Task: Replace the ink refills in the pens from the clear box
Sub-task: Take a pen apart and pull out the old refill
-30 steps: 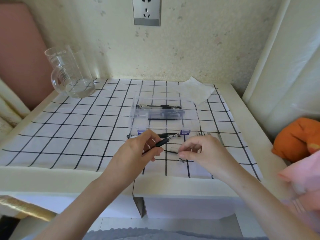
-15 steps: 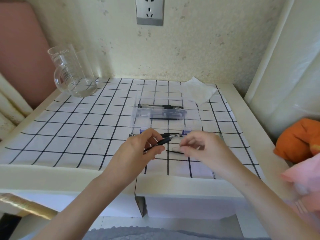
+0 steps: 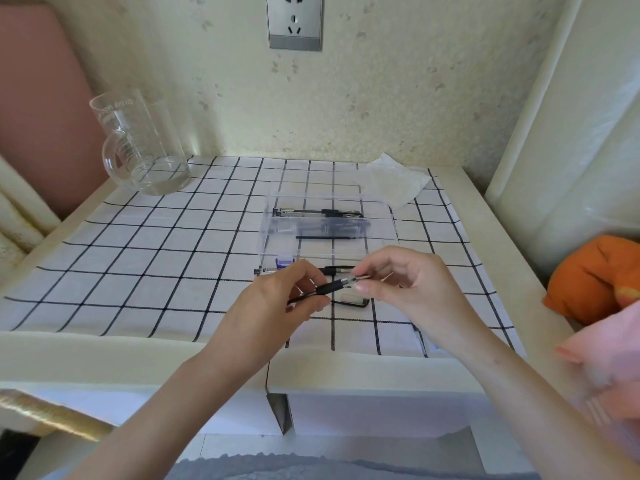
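Fingers [image 3: 313,301] of the left hand [image 3: 273,306] curl round the black grip of a pen [image 3: 332,287] and hold it up off the surface [image 3: 485,237], its front end slanting up and to the right. The thumb and forefinger of the right hand [image 3: 415,292] pinch the clear front end of this pen, and that hand's other fingers are loosely bent behind them. The two hands meet over the near middle of the surface, which is covered by a white cloth [image 3: 138,271] with a black grid.

Under the hands, on the cloth, lies a small clear piece [image 3: 351,298] with a thin dark part along it; what it is cannot be told. Just behind the hands a second pen [image 3: 337,270] lies flat and crosswise, right in front of the clear box [image 3: 273,233]. The box stands on the cloth a little beyond the hands and has a blue latch [image 3: 284,262] on its near wall. Inside it two pens [image 3: 318,213] lie side by side, and nearer the front lies a thin black refill [image 3: 329,237], all of them crosswise.

A crumpled tissue [image 3: 391,181] rests by the box's far right corner. A glass jug [image 3: 142,147] with a handle stands at the far left corner of the cloth. A wall socket [image 3: 294,22] sits on the wall above. Off the right edge of the surface are an orange soft thing [image 3: 595,278] and some blurred pink fabric [image 3: 609,358].
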A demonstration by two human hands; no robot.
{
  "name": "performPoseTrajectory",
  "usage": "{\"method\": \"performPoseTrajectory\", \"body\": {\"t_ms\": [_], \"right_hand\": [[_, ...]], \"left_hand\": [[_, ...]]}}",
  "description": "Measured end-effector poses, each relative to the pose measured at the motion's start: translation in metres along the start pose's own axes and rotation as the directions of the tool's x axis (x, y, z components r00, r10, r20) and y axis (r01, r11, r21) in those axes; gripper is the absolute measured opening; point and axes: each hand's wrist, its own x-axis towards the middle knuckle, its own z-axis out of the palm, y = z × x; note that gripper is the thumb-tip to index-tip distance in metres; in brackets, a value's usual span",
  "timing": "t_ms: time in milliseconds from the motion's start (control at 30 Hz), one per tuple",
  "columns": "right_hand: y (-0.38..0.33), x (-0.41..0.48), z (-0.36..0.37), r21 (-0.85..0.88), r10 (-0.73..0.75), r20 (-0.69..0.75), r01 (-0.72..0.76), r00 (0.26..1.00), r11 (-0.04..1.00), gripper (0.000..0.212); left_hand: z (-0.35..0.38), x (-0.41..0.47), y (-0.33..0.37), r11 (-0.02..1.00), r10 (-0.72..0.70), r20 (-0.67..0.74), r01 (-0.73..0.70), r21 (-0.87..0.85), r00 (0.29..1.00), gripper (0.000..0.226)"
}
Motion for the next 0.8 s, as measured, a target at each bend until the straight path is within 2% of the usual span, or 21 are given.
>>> {"method": "performPoseTrajectory", "body": {"t_ms": [167,233,333,433,467,567,633,733,800], "right_hand": [[0.0038,-0.0005,0.0036,-0.039,0.021,-0.011,-0.021,1.000,0.999,0.016],[0.0032,-0.0006,0.0031,-0.020,0.020,-0.017,-0.020,1.000,1.000,0.015],[0.0026,-0.0012,0.0027,0.018,0.031,-0.029,-0.030,0.999,0.999,0.013],[0.0038,-0.0021,0.0040,0.023,0.047,-0.024,-0.047,0.999,0.999,0.009],[0.0040,-0.0022,0.0049,0.029,0.047,-0.019,-0.047,0.999,0.998,0.008],[0.0029,-0.0025,0.0084,0.080,0.046,-0.007,-0.045,0.999,0.996,0.007],[0.0021,-0.0027,0.0103,0.105,0.042,-0.010,-0.040,0.999,0.994,0.006],[0.0027,-0.0032,0.0109,0.114,0.041,-0.016,-0.039,0.999,0.993,0.003],[0.0037,-0.0030,0.0110,0.092,0.049,-0.015,-0.047,0.999,0.995,0.002]], "left_hand": [[0.0006,-0.0006,0.0019,1.000,0.024,0.018,-0.024,-0.018,1.000,0.013],[0.0001,-0.0008,0.0050,0.999,0.023,0.017,-0.022,-0.049,1.000,0.005],[0.0001,-0.0019,0.0074,0.998,0.030,0.032,-0.028,-0.057,0.999,0.024],[-0.0013,-0.0014,0.0083,0.996,0.061,0.008,-0.060,-0.062,0.998,0.009],[-0.0020,-0.0010,0.0078,0.995,0.072,-0.016,-0.073,-0.064,0.997,0.011],[-0.0038,-0.0001,0.0058,0.993,0.110,-0.081,-0.113,-0.029,0.991,0.025],[-0.0031,-0.0004,0.0040,0.996,0.084,-0.095,-0.085,-0.004,0.992,0.028],[-0.0017,-0.0019,0.0032,0.996,0.033,-0.032,-0.030,0.089,0.999,0.012],[-0.0020,-0.0034,0.0061,0.990,0.025,-0.003,-0.025,0.140,1.000,0.021]]}}
